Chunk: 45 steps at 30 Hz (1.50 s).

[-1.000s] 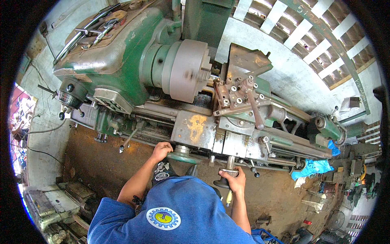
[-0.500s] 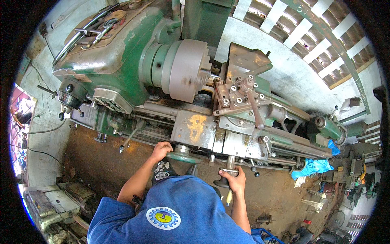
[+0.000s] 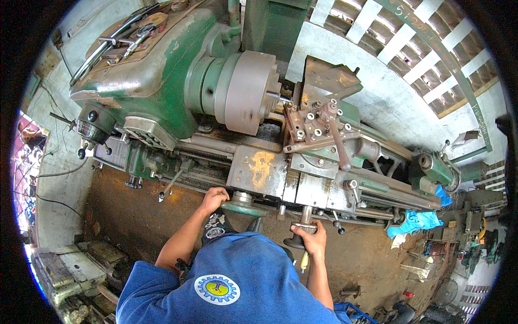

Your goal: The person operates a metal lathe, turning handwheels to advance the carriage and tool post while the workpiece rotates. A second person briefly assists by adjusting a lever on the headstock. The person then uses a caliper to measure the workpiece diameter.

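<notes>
- While the stained brown floor (image 3: 135, 216) spreads below, a scuffed white wall (image 3: 377, 94) with white slats (image 3: 402, 33) rises behind.
- Green lathe (image 3: 248, 97), standing across the room; loose metal tools (image 3: 135, 42) lie on its worn headstock (image 3: 162, 81).
- Carriage (image 3: 275, 178), bare metal marked by an orange-brown patch.
- Blue cloth (image 3: 418, 221), near the lathe's right end.
- Green handwheel (image 3: 243, 208), on the carriage's near side; the left hand (image 3: 217, 198) curls at its left rim.
- Dark handwheel (image 3: 294, 243), farther right; the right hand (image 3: 314, 236) grips it, thumb across.
</notes>
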Tool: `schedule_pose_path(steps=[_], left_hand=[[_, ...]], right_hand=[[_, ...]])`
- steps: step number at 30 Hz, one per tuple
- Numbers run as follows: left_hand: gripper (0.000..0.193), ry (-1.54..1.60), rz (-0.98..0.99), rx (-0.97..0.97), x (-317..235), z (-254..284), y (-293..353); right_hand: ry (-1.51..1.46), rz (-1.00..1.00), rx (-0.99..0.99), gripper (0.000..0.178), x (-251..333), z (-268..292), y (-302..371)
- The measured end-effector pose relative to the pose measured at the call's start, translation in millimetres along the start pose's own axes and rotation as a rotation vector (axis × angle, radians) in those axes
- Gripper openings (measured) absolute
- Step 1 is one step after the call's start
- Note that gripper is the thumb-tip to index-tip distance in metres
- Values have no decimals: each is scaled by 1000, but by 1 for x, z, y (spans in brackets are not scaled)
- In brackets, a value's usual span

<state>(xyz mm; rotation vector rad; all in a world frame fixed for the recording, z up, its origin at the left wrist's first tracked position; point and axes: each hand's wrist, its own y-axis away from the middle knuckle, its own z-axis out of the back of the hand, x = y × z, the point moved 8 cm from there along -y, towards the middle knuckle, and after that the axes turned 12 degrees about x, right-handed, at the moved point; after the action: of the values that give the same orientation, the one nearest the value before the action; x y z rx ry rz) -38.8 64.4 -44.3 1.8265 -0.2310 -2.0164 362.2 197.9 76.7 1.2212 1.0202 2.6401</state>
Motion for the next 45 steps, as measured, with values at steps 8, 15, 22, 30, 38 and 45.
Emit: schedule_pose_path(steps=[8, 15, 22, 30, 38, 45], left_hand=[[15, 66, -5, 25, 9, -1, -4], [15, 74, 5, 31, 7, -1, -2], [18, 71, -8, 31, 10, 0, -4], [18, 59, -25, 56, 19, 0, -8], [16, 80, 32, 45, 25, 1, -8], [16, 131, -6, 41, 21, 1, -7]], right_hand=[[-17, 22, 2, 87, 1, 0, 1], [8, 3, -3, 92, 0, 1, 0], [5, -21, 0, 92, -1, 0, 0], [-13, 8, -6, 85, 4, 1, 2], [-23, 14, -8, 87, 10, 2, 6], [0, 1, 1, 91, 1, 0, 0]])
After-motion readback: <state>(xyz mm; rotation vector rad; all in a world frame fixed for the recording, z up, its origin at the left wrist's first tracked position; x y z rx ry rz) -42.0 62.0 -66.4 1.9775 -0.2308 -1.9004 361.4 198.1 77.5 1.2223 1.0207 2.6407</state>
